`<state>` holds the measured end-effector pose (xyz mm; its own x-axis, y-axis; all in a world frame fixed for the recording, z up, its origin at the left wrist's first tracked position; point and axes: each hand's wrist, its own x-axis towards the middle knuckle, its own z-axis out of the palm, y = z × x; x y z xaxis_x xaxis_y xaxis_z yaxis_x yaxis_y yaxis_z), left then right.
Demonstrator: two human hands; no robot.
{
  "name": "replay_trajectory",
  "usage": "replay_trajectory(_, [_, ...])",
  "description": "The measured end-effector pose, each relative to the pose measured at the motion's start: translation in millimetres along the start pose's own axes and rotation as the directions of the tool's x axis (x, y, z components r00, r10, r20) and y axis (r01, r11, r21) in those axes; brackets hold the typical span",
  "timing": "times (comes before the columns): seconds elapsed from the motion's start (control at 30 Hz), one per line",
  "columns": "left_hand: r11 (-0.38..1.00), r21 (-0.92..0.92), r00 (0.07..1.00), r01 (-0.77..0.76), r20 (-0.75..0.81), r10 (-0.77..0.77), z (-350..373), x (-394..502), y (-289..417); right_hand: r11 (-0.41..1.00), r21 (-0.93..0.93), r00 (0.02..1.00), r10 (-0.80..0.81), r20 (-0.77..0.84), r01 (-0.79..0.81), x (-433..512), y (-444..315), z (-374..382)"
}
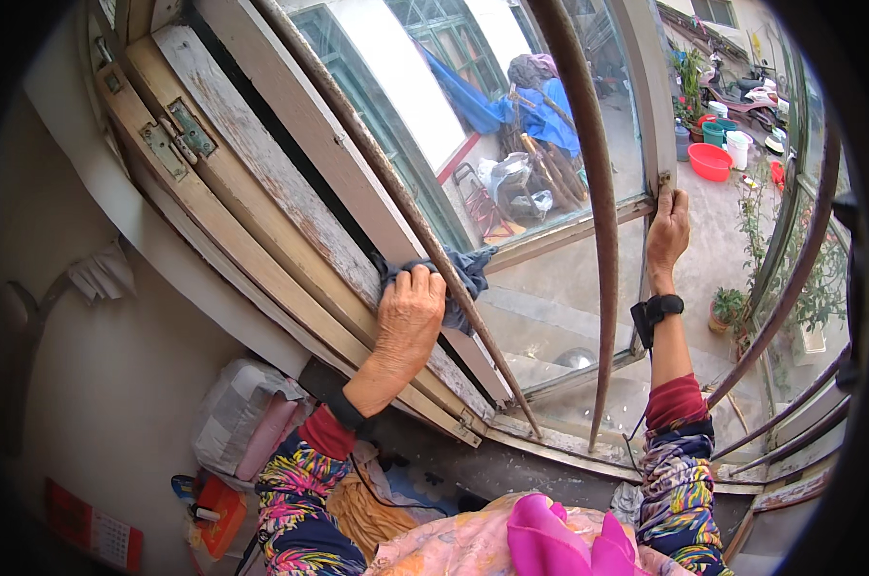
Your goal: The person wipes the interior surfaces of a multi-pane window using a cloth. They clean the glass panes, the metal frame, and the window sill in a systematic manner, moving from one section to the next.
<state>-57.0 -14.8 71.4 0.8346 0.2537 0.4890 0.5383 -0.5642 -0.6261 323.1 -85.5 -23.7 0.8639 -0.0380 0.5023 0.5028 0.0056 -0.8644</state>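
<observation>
My left hand (pixel 411 309) grips a grey-blue cloth (pixel 470 268) and presses it against the white-painted wooden frame (pixel 384 198) of a window sash, behind a rusty metal bar (pixel 377 158). Part of the cloth is hidden under my fingers. Through the bars, my right hand (pixel 669 229) reaches out and holds the outer wooden stile (pixel 654 108) of the same glazed sash, which stands swung outward. The fingers lie near a small metal fitting on that stile. Another rusty bar (pixel 599 216) runs between my two hands.
Wooden inner shutters with a metal hinge (pixel 179 137) line the left side. More curved bars (pixel 787 295) stand at right. A wrapped bedding bundle (pixel 236 417) lies lower left. Outside are a red basin (pixel 709 163), buckets, potted plants (pixel 727 306) and a parked scooter (pixel 740 93).
</observation>
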Motion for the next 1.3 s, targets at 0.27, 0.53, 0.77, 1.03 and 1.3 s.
replay_trajectory(0.27, [0.857,-0.459,0.957,0.234,-0.048,-0.286,-22,-1,-9,1.000,0.011,1.000,0.014,-0.010,-0.014,0,1,0])
replay_trajectory(0.53, [0.948,-0.042,0.923,0.317,-0.216,-0.318,-1,3,6,0.999,0.027,1.000,0.022,-0.003,-0.022,1,4,1])
replay_trajectory(0.77, [0.729,-0.569,0.925,0.379,0.201,-0.323,13,-44,37,1.000,0.009,1.000,-0.024,-0.012,0.024,1,3,0])
replay_trajectory(1.03, [0.861,-0.099,0.789,0.500,-0.357,-0.499,-41,-3,-44,0.999,0.021,0.999,0.048,0.026,-0.048,4,8,1])
replay_trajectory(1.3, [0.993,-0.108,0.991,-0.047,0.122,0.060,-14,-41,-4,0.997,0.083,1.000,0.002,0.017,-0.003,3,14,3])
